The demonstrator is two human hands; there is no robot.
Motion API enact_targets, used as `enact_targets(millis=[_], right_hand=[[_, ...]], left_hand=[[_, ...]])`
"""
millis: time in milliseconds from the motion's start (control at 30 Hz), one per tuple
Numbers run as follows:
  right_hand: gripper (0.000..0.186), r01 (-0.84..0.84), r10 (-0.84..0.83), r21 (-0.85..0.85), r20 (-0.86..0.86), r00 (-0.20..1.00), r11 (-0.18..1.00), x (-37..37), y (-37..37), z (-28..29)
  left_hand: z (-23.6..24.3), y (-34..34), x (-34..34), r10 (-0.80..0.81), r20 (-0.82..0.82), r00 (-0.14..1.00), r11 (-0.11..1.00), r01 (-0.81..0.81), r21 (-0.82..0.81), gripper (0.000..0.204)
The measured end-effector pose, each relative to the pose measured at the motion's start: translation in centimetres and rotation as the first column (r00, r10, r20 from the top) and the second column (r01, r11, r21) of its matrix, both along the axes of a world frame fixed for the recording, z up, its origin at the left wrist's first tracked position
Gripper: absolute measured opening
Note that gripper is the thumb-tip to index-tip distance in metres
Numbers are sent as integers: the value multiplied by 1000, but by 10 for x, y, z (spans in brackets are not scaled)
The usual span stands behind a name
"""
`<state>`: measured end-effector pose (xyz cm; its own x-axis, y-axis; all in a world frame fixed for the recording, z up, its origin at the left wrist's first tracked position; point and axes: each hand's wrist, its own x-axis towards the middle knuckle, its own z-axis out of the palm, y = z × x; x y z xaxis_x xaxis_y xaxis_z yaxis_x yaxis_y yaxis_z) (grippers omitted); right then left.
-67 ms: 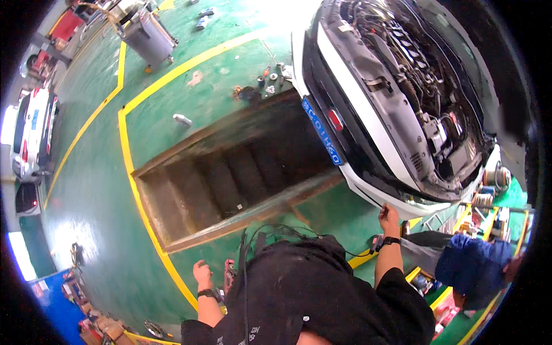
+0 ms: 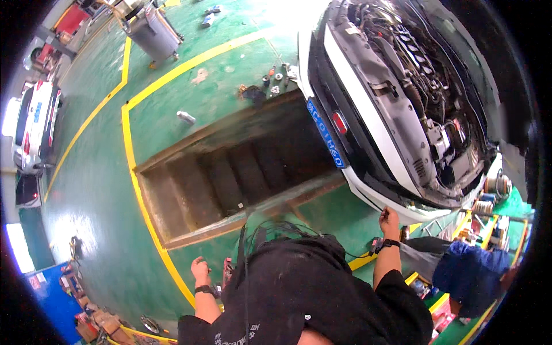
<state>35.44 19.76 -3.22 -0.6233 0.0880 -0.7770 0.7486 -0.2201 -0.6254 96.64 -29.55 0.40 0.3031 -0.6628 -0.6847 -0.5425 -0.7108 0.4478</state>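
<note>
My left hand (image 2: 200,270) hangs over the green floor at the lower left, its fingers loosely bent and apart, with nothing seen in it. My right hand (image 2: 389,219) is raised beside the front corner of a white car (image 2: 368,190). Its fingers are curled together and nothing shows in them; whether they touch the bumper I cannot tell. The car's hood is up, baring the engine bay (image 2: 411,75). A blue licence plate (image 2: 325,135) sits on its front. Black cables (image 2: 282,227) run in front of my body.
A sunken pit with steps (image 2: 221,178) opens ahead of me and runs under the car. Small bottles and parts (image 2: 275,80) lie beside it, and a silver can (image 2: 185,117) stands apart. A grey wheeled tank (image 2: 154,34) is far left. A person in blue (image 2: 468,270) is close at right.
The view has shifted slightly, so the car and pit sit a little farther right. Both my hands keep nearly the same pose.
</note>
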Motion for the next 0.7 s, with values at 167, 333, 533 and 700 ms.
enact_targets(millis=[167,333,533,700], right_hand=[[10,11,-14,65,39,999,998,-18,-35,-6],[9,55,-56,16,40,998,998,-39,-69,-26],[11,66,-65,88,-13,998,994,-109,-214,-47],[17,-28,40,112,-112,993,993,-202,-439,-47]], left_hand=[[-22,-43,4,184,-130,974,983,-184,16,48],[-60,-118,-29,429,-184,884,903,-423,74,50],[-122,-250,-80,538,-262,801,843,-520,140,8],[-122,-405,-165,-824,22,566,540,774,331,3]])
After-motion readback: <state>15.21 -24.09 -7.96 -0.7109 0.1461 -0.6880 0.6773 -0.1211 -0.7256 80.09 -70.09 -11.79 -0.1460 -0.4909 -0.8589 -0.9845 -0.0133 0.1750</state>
